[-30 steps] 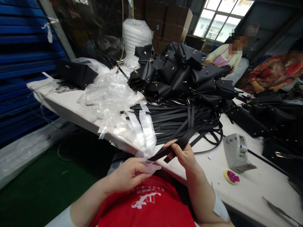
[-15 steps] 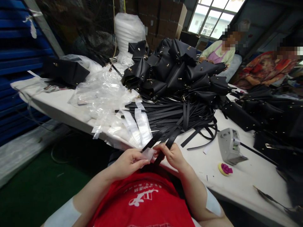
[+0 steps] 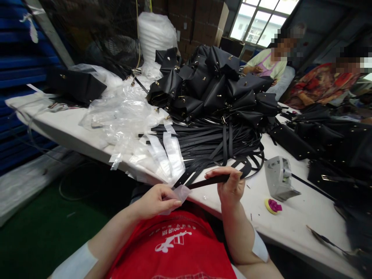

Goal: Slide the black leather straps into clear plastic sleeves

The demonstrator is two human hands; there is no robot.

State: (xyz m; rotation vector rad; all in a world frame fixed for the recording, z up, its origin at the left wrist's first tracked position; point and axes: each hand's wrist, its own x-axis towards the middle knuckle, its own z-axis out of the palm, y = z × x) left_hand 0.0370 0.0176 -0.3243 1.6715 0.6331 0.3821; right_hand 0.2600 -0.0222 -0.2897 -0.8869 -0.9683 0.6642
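Red garment (image 3: 177, 265) — white printed figure (image 3: 167, 244) and lettering (image 3: 170, 233), pale patches (image 3: 78, 260) near both elbows

Straps (image 3: 200, 141) on the table (image 3: 305, 213) — bags (image 3: 215, 87) behind them, wrappers (image 3: 122, 116) left, tape dispenser (image 3: 274, 176) right

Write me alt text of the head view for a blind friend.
A person's left hand pinches translucent plastic; the right hand holds a black strap. Beyond, on a white table, lie more straps and a pile of black bags.
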